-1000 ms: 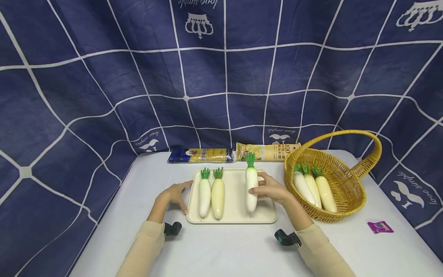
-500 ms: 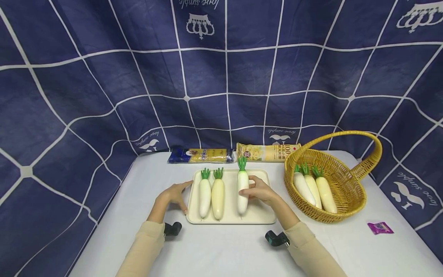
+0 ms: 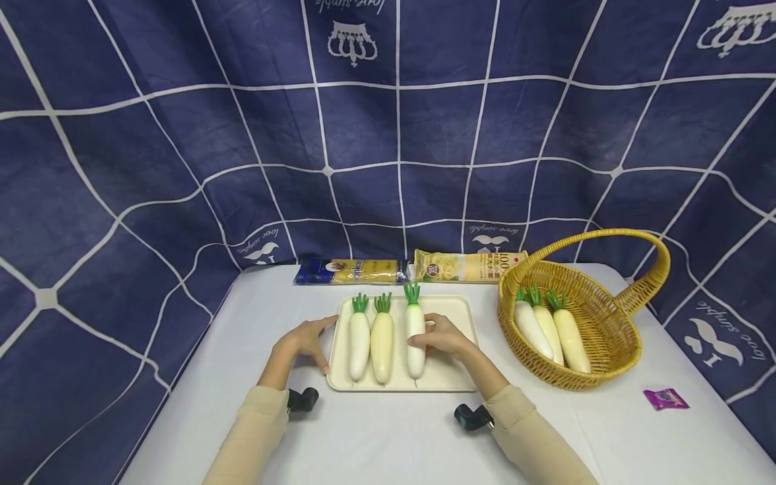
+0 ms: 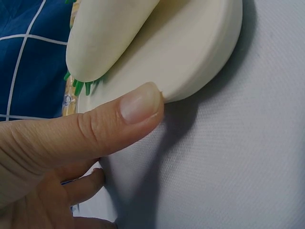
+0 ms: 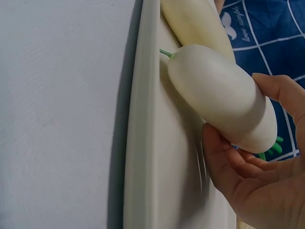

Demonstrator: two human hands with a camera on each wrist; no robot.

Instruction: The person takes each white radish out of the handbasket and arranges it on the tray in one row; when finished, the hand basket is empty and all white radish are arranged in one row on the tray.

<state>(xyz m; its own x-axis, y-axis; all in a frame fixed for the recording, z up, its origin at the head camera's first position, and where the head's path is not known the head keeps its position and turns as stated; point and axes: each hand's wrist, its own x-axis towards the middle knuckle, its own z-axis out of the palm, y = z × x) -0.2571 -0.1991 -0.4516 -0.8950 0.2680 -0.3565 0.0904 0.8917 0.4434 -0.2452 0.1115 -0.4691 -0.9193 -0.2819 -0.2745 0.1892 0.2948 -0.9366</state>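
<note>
In the head view, my right hand (image 3: 445, 335) grips a white radish (image 3: 415, 343) with green leaves between thumb and fingers. The right wrist view shows this radish (image 5: 219, 93) lying over the tray, its thin root tip pointing away from my palm. On the left half of the cream tray (image 3: 448, 380) lie a white radish (image 3: 359, 347) and a yellowish radish (image 3: 382, 347), side by side, just left of the held one. My left hand (image 3: 303, 340) is spread at the tray's left edge, its thumb (image 4: 138, 105) touching the rim near the front corner.
A wicker basket (image 3: 597, 323) with a tall handle stands right of the tray, holding 3 radishes (image 3: 548, 330). Behind the tray lie a blue-and-yellow noodle packet (image 3: 354, 271) and a yellow noodle packet (image 3: 467, 267). A small purple packet (image 3: 665, 398) lies at the right.
My right hand has moved left with the white radish, from the tray's right part to close beside the yellowish one. My left hand has stayed at the tray's left edge.
</note>
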